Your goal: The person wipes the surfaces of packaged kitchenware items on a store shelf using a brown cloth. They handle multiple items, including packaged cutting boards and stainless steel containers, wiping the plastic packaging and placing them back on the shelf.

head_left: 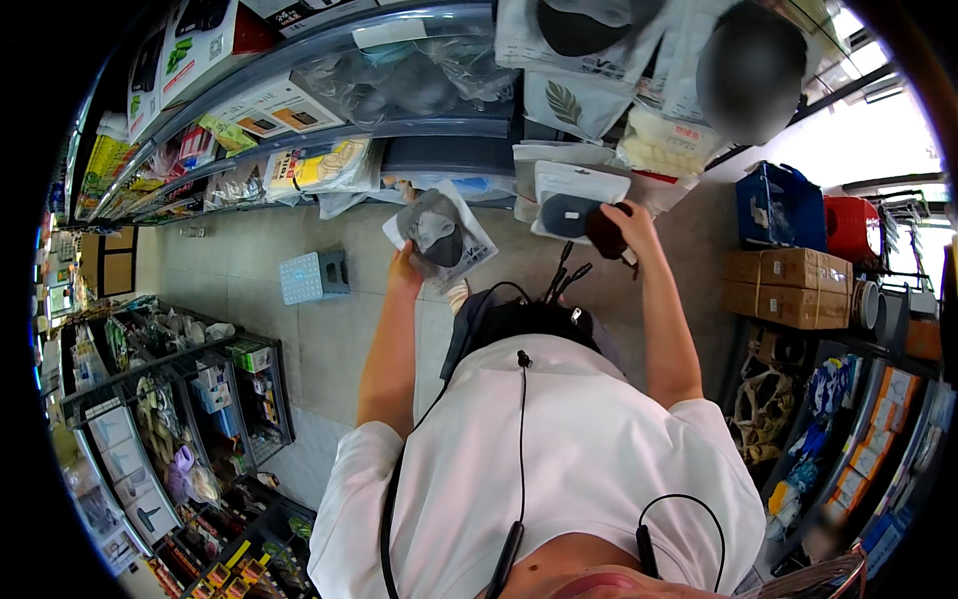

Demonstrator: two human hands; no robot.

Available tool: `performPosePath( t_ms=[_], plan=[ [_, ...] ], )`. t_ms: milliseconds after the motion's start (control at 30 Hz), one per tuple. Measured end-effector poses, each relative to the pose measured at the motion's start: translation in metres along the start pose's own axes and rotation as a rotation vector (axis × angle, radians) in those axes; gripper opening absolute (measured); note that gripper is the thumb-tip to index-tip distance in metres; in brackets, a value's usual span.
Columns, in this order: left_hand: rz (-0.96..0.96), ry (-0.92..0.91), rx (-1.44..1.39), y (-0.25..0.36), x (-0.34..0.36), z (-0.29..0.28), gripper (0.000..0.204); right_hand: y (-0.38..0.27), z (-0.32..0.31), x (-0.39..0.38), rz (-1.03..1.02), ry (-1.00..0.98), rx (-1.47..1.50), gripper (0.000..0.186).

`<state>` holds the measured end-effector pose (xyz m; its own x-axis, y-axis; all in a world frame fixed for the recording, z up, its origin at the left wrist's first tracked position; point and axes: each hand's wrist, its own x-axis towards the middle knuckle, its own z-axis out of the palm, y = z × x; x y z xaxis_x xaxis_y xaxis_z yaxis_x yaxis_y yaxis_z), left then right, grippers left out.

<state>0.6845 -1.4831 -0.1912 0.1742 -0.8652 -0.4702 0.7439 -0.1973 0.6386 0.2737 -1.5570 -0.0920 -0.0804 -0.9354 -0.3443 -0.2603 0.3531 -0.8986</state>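
My left hand (404, 258) grips a pale bag (439, 228) with a dark grey face mask showing on it, held just below the shelf. My right hand (631, 222) has its fingers closed on a dark brown item (605, 236), too small to make out clearly. Beside and behind that item is a white pack (554, 185) with a slate-blue item in it, near the shelf's front. More mask bags (579, 25) and a cream pack (654, 140) lie higher up.
Shelving (419, 128) with packaged goods spans the top. A light blue step stool (311, 275) stands on the tiled floor at left. A blue bin (763, 215), red container (848, 225) and cardboard boxes (788, 290) are at right. Racks (170, 359) flank me.
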Motion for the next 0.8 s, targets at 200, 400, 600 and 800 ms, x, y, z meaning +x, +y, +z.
performPosePath(
  t_ms=[200,400,600,800],
  plan=[
    [-0.121,0.046,-0.164,0.029,0.031,-0.075,0.032,0.042,0.114,0.04,0.188,-0.2,0.026,0.045],
    [-0.162,0.011,-0.112,0.075,0.034,-0.079,0.038,0.121,0.226,0.076,0.578,-0.162,0.858,0.045],
    [-0.255,0.076,-0.089,0.092,0.051,-0.105,0.043,0.158,0.287,0.089,0.682,-0.064,1.186,0.035],
    [-0.285,0.061,-0.067,0.1,0.06,-0.101,0.044,0.169,0.311,0.11,0.581,0.012,1.236,0.042]
  ],
)
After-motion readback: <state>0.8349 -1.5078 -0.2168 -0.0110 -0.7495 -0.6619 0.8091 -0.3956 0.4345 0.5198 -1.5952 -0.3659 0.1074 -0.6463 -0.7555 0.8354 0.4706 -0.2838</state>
